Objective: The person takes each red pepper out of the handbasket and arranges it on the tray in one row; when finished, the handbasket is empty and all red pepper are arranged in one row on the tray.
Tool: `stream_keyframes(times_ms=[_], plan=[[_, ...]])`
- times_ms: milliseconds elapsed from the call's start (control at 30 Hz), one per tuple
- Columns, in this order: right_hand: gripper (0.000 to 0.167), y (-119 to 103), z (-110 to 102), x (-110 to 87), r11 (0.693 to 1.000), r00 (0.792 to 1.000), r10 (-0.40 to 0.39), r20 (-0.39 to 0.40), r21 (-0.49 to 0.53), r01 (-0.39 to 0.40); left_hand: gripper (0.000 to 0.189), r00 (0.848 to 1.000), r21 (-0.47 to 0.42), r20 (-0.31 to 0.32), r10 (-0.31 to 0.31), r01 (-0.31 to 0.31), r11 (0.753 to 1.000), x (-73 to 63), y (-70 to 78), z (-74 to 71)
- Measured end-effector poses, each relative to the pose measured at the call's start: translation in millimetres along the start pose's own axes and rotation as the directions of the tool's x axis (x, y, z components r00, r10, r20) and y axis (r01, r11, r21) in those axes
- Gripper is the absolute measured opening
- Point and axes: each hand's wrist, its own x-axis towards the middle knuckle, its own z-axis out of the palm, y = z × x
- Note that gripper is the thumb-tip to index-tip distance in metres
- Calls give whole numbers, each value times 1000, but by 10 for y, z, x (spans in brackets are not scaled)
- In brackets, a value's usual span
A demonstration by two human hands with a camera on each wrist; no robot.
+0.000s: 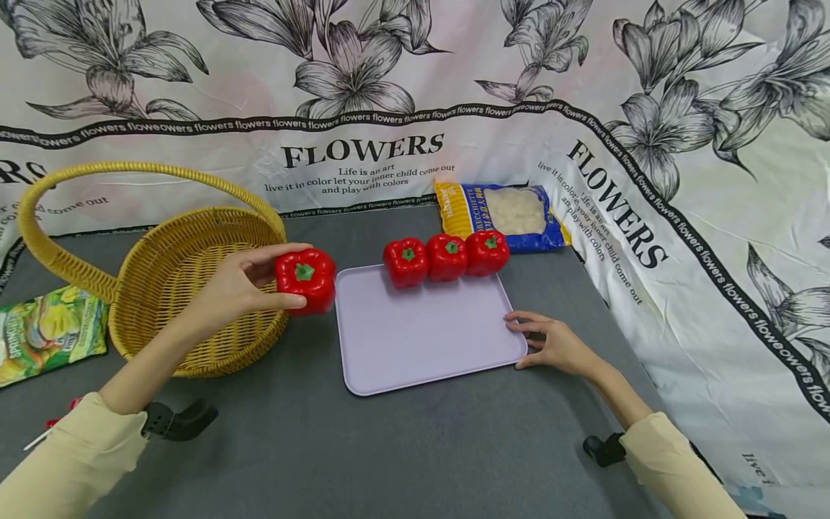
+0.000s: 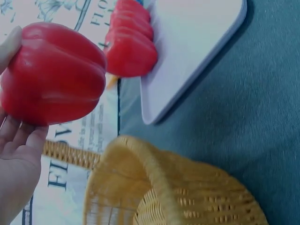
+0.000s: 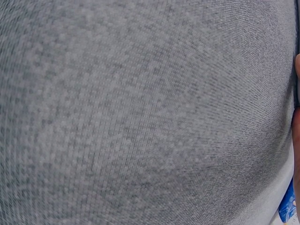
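In the head view my left hand [image 1: 236,285] grips a red bell pepper [image 1: 311,277], thumb on the near side and fingers on the far side. The pepper is held up in front of the wicker basket's right rim. The left wrist view shows this bell pepper [image 2: 54,75] large, above the basket [image 2: 211,187]. My right hand [image 1: 558,346] holds the right edge of a pale lilac tray [image 1: 428,335], fingers bent at the rim. Three more red bell peppers [image 1: 447,257] sit in a row along the tray's far edge. Only slivers of the right hand's fingers [image 3: 296,140] show in the right wrist view.
The yellow wicker basket [image 1: 130,288] with a tall handle stands at the left. Beside it lies a green packet [image 1: 55,331]. A blue and yellow pasta bag [image 1: 512,216] lies behind the peppers. Flower-printed cloth [image 1: 363,166] hangs behind the grey table [image 1: 389,454].
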Motion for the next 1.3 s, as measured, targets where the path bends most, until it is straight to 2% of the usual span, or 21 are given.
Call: stream_keyframes(times_ms=[133, 300, 567, 733, 933, 1067, 1300], plan=[[67, -4, 8, 0, 1000, 1000, 3, 2, 5, -3, 62, 999, -26, 34, 10, -9, 1000, 77, -7, 94], [67, 3, 9, -3, 1000, 1000, 5, 0, 10, -5, 67, 998, -47, 45, -35, 37, 998, 202, -33, 214], [68, 16, 10, -13, 1000, 1000, 6, -4, 12, -6, 70, 996, -37, 65, -58, 61, 997, 396, -90, 367], [68, 14, 12, -18, 1000, 1000, 6, -4, 18, -6, 68, 992, -90, 71, -106, 112, 990, 479, -145, 449], [67, 10, 8, -17, 1000, 1000, 7, 2, 16, -7, 69, 989, -167, 73, -126, 136, 976, 552, -207, 530], [67, 2, -1, -12, 1000, 1000, 3, 0, 11, -3, 68, 989, -179, 80, -122, 134, 975, 602, -231, 565], [67, 18, -6, -9, 1000, 1000, -1, -5, 18, 1, 67, 982, -181, 72, -174, 184, 966, 700, -298, 621]])
